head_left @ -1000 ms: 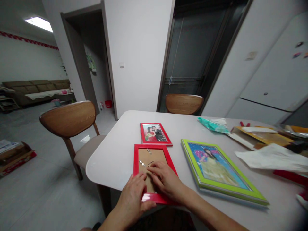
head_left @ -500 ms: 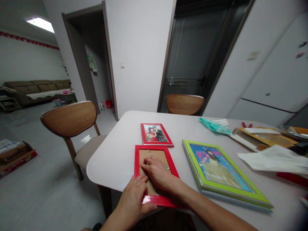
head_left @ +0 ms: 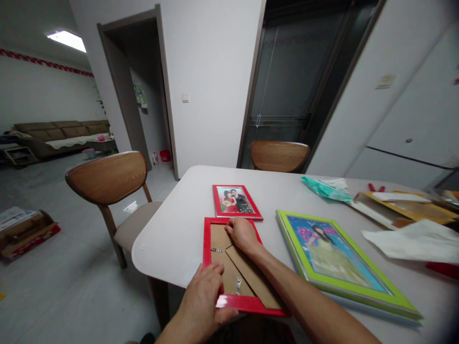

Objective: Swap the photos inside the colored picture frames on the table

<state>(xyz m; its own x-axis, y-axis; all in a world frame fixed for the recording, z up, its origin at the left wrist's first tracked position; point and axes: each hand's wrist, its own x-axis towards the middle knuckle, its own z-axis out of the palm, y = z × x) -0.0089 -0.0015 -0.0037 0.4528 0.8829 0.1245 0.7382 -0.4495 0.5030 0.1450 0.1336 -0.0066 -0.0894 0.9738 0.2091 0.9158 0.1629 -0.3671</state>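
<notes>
A red picture frame (head_left: 247, 303) lies face down at the table's near edge, with its brown backing board (head_left: 229, 282) and the stand flap (head_left: 251, 272) showing. My left hand (head_left: 204, 294) grips its lower left corner, fingers on the left side and thumb at the bottom edge. My right hand (head_left: 243, 234) is closed with its fingertips pinching at a small metal clip by the top edge, mostly covered by the fingers. Other metal fittings show on the board: one at the left (head_left: 216, 250) and one at the bottom (head_left: 238, 285). My right forearm covers the frame's right side.
Behind it, a red-framed couple photo (head_left: 236, 200) lies face up. To the right is a large green picture frame (head_left: 337, 258). A teal wrapper (head_left: 326, 188), cardboard pieces (head_left: 405, 205) and white paper (head_left: 416, 241) lie further right. Wooden chairs (head_left: 107, 177) stand around the white table (head_left: 172, 220).
My right hand has moved from the left side of the board up to its top edge, uncovering the left metal fitting and the stand flap. My left hand stays on the corner.
</notes>
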